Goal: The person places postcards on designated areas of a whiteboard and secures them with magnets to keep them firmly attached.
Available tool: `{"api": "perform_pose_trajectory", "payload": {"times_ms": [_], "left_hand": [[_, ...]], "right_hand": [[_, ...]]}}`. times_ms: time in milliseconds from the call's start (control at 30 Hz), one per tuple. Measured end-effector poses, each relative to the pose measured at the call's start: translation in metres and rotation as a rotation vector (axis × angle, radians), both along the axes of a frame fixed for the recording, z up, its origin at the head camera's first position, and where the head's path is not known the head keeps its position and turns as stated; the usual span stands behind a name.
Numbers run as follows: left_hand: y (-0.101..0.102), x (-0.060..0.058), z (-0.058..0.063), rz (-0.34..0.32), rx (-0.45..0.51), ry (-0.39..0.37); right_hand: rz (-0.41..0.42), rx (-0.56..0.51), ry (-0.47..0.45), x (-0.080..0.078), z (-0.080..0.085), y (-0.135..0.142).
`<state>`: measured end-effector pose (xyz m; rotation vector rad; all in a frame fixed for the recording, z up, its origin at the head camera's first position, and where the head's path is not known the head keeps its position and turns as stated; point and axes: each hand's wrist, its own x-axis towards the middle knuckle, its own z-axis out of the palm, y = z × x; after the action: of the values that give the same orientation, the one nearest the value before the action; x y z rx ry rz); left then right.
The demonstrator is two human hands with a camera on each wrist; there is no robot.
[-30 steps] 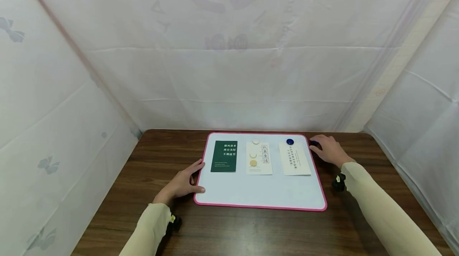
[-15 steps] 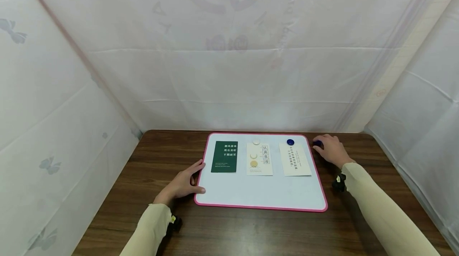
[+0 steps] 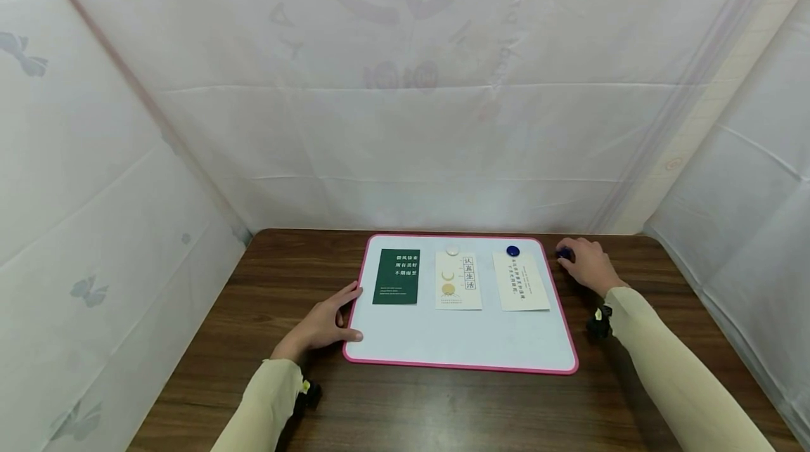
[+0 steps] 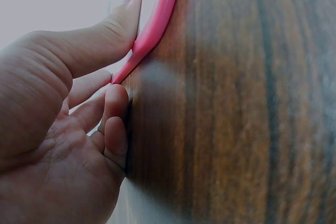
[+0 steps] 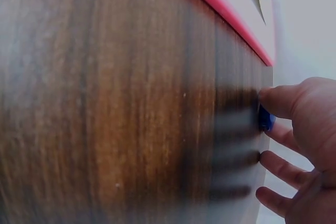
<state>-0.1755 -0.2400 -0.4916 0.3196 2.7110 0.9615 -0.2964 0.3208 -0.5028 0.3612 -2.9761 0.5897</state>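
Observation:
A whiteboard (image 3: pixel 455 339) with a pink frame lies flat on the wooden table. My left hand (image 3: pixel 323 322) grips its left edge: in the left wrist view the thumb lies over the pink frame (image 4: pixel 157 30) and some fingers curl beside it. Past the board's right edge, my right hand (image 3: pixel 588 266) pinches a round blue magnet (image 5: pixel 266 119) between thumb and index finger, down at the tabletop. On the board lie a green card (image 3: pixel 396 276), a cream card (image 3: pixel 457 290) with a white magnet (image 3: pixel 452 251) at its top, and another cream card (image 3: pixel 522 283) under a blue magnet (image 3: pixel 512 251).
The dark wooden table (image 3: pixel 405 410) extends in front of the board and to both sides. White cloth (image 3: pixel 405 157) with faint prints hangs behind the table and along its left and right sides.
My right hand has slid slightly to the right, away from the board's edge, with the blue magnet at its fingertips. The left hand, board and cards keep their places.

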Motion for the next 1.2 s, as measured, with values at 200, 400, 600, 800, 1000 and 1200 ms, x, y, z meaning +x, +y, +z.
{"api": "perform_pose_trajectory", "payload": {"times_ms": [200,400,600,800,1000,1200], "left_hand": [[0.000,0.001,0.000,-0.008,0.004,-0.002],[0.000,0.001,0.001,0.001,0.009,-0.009],[0.001,0.000,0.001,0.001,0.004,-0.005],[0.001,0.001,0.002,0.001,0.001,-0.005],[0.002,0.002,0.002,0.000,-0.003,-0.005],[0.002,0.000,0.002,0.006,-0.006,-0.008]], "right_hand": [[-0.018,-0.008,-0.012,0.000,0.000,0.001],[-0.043,0.002,-0.028,0.000,0.001,0.002],[-0.051,0.013,-0.034,-0.001,-0.001,0.005],[-0.028,-0.006,-0.007,-0.001,-0.007,0.009],[-0.021,-0.022,0.027,-0.002,-0.012,0.012],[-0.016,-0.027,0.030,-0.003,-0.010,0.011]]}}
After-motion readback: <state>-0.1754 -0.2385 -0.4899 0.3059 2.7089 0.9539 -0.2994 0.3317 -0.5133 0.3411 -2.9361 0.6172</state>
